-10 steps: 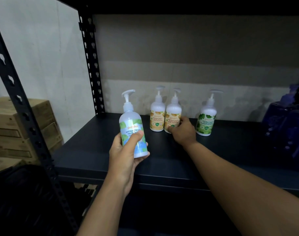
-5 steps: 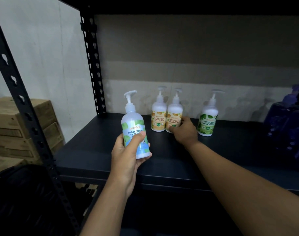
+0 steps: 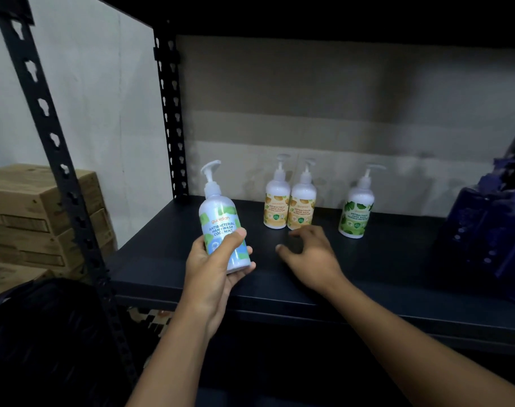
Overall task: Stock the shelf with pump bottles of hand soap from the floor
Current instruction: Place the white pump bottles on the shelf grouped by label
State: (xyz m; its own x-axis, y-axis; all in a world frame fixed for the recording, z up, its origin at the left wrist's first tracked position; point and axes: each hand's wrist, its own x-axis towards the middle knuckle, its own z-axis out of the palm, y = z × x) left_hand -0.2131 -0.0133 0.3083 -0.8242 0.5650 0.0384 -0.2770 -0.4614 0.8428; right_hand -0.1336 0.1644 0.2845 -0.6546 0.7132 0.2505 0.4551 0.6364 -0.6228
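My left hand (image 3: 213, 271) grips a white pump bottle with a blue and green mint label (image 3: 219, 224), held upright above the front of the dark shelf board (image 3: 382, 268). Two orange-labelled pump bottles (image 3: 277, 205) (image 3: 302, 208) stand side by side at the back of the shelf. A green-labelled pump bottle (image 3: 356, 211) stands apart to their right. My right hand (image 3: 310, 255) hovers over the shelf just in front of the orange pair, fingers spread, holding nothing.
Black perforated uprights (image 3: 171, 113) (image 3: 53, 142) frame the shelf on the left. Stacked cardboard boxes (image 3: 24, 218) sit beyond them. A dark blue plastic-wrapped pack (image 3: 491, 239) occupies the shelf's right end. A dark bag (image 3: 42, 342) lies at lower left.
My right hand has let go of the right orange bottle and drawn back toward me, fingers opening. My left hand still holds the mint bottle in about the same place.
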